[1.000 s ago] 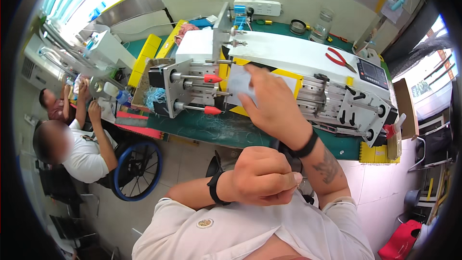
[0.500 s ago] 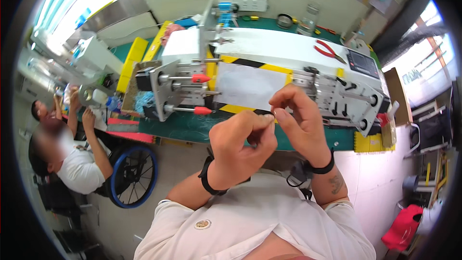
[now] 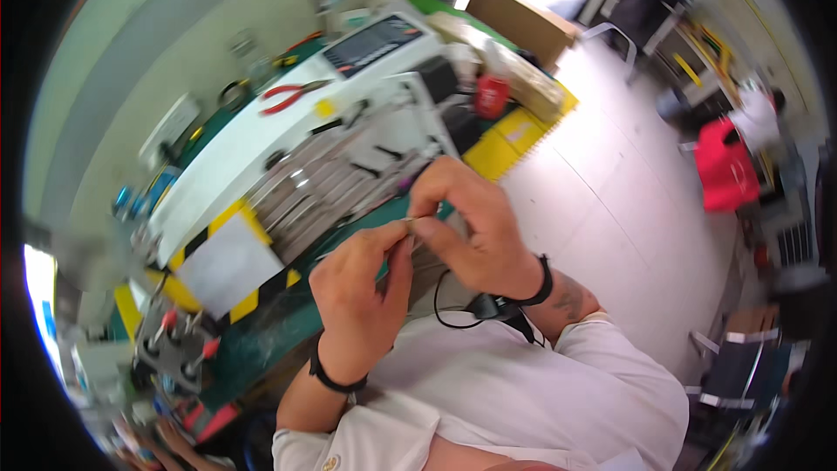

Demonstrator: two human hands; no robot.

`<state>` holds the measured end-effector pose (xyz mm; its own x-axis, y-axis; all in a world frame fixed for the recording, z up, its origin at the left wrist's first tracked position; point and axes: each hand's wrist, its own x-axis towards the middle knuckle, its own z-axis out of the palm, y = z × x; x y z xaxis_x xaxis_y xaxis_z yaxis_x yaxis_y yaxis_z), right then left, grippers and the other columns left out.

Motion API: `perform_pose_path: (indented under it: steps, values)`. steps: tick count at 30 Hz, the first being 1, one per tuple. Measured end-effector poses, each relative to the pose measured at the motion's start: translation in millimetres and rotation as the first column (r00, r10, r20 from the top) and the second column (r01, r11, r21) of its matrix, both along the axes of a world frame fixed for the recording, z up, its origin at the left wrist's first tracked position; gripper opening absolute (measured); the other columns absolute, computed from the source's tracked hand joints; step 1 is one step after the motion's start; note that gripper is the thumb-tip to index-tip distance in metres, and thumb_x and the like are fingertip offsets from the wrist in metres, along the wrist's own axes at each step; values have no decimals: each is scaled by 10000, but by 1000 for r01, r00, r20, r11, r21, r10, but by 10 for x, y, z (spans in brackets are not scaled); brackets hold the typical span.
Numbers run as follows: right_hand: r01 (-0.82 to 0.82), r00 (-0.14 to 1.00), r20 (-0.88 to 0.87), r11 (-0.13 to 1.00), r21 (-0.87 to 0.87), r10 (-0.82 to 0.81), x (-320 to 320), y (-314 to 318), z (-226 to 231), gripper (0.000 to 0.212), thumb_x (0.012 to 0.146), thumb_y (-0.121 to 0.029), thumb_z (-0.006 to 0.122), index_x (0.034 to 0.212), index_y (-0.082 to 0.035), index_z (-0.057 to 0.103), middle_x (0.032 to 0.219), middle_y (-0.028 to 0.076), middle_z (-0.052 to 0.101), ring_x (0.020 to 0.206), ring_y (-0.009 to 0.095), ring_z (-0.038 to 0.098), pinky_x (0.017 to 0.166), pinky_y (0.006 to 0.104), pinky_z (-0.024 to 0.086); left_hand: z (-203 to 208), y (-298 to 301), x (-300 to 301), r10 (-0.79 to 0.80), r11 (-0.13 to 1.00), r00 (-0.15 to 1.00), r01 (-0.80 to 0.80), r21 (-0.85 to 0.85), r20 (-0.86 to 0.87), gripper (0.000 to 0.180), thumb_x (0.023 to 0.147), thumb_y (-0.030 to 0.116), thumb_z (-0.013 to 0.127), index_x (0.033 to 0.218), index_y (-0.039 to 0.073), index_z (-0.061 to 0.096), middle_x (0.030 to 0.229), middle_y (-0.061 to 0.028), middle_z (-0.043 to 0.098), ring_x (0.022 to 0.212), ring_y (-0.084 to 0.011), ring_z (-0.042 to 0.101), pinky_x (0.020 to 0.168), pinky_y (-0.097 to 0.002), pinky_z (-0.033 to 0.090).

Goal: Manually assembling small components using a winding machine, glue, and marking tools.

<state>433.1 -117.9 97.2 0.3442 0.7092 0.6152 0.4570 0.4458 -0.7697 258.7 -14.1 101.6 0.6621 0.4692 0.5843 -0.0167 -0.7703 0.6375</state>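
My left hand [image 3: 359, 290] and my right hand [image 3: 471, 228] meet in front of my chest, fingertips pinched together. Whatever lies between the tips is too small to name. Beyond them stands a white bench machine [image 3: 209, 176] with metal rails and a dark control panel [image 3: 373, 44]. Red-handled pliers [image 3: 283, 103] rest on its white top. A white sheet [image 3: 228, 265] lies on a yellow-and-black striped plate left of my hands. Metal holders [image 3: 179, 353] with red tips sit at the lower left, blurred.
A red container [image 3: 491, 97] stands at the machine's far right end, near a yellow mat [image 3: 499, 145] and a cardboard box [image 3: 514, 24]. A glass jar [image 3: 248, 59] is against the wall. A red bag [image 3: 725, 167] hangs at the right. Another person's arm [image 3: 179, 447] shows at the lower left.
The view has swung to the right, so the machine now slants and sits further left. Both my hands stay pinched together and appear further left in the picture.
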Motion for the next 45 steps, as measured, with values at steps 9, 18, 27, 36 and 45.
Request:
perform_pose_path:
  steps: [9, 18, 27, 36, 45]
  values:
    - [889, 458, 379, 412, -200, -804, 2200, -1939, -978, 58, 1018, 21, 723, 1057, -11, 694, 884, 128, 758, 802, 245, 762, 774, 360, 613, -587, -35, 675, -383, 924, 907, 380, -49, -177, 536, 975, -33, 774, 1497, 64, 701, 1460, -200, 761, 1328, -422, 736, 1108, -487, 582]
    - [890, 431, 384, 456, -27, -817, 3078, -1136, -1888, 71, 1004, 44, 743, 1055, 7, 711, 1005, 207, 769, 896, 409, 768, 811, 444, 628, -1195, 96, 1275, -340, 891, 803, 442, 106, -489, 738, 927, 7, 804, 1635, 119, 629, 1744, -199, 536, 1577, -422, 537, 1268, -529, 423]
    - [828, 559, 212, 554, -84, -802, 3156, -1229, -1966, 75, 1009, 55, 750, 1063, 4, 753, 992, 164, 751, 825, 320, 734, 785, 386, 608, -1146, 27, 1324, -258, 892, 782, 418, 171, -567, 829, 915, 19, 808, 1697, 161, 571, 1719, -190, 523, 1541, -423, 530, 1236, -552, 416]
    - [924, 317, 589, 381, -16, -743, 3289, -1232, -1733, 80, 969, -15, 772, 1044, 0, 748, 1049, 155, 705, 1034, 376, 707, 935, 481, 611, -1140, 38, 1330, -268, 892, 787, 421, 165, -556, 822, 913, 27, 808, 1689, 161, 573, 1714, -201, 518, 1533, -432, 534, 1226, -557, 423]
    - [942, 287, 528, 336, -4, -800, 3284, -1178, -1936, 36, 982, 4, 755, 980, -9, 722, 986, 155, 710, 980, 374, 703, 866, 477, 593, -1143, 55, 1321, -270, 893, 790, 420, 164, -550, 801, 914, 26, 799, 1675, 149, 584, 1711, -202, 519, 1527, -434, 538, 1226, -561, 424]
